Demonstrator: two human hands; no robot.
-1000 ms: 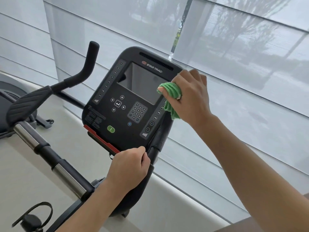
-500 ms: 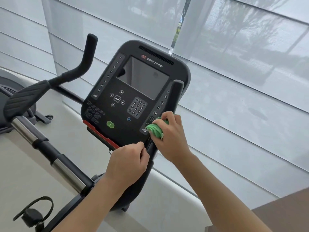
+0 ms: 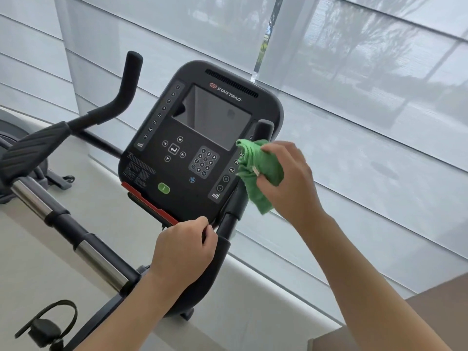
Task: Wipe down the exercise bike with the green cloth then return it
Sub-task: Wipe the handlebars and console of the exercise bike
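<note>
The right hand grips the bunched green cloth at the console's three o'clock edge; the left hand pinches its six o'clock rim. Wiping risks pressing the keys.

Console hemmed — handlebars flank it.

Console: "STAR TRAC" brand, keypad 0-9, side nos. to 40.

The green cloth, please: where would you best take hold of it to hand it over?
Take the loose tail of the green cloth, hanging below the right hand, from the left and below. The upper part is bunched inside that hand's fingers, so only the drooping corner is free.
</note>
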